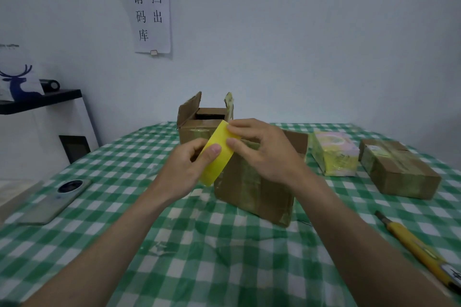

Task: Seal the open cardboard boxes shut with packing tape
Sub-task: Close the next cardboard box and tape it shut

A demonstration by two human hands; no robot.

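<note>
My left hand [185, 169] curls around the smooth yellow packing tape roll [216, 154], held above the brown cardboard box [257, 189] on the checked tablecloth [199, 257]; my right hand [262, 149] pinches its edge. An open-flapped box [197, 122] stands behind.

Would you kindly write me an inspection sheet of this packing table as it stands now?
Surface: table under a green-and-white checked cloth.
Job's things: yellow tape roll; near box; rear box, flaps up; sealed box.
Clutter: phone; yellow utility knife; yellow-wrapped parcel.
Grippers: left hand holds the roll; right hand pinches its upper edge.
Cables: nothing seen.
Surroundings: wall notice; black shelf at left.
</note>
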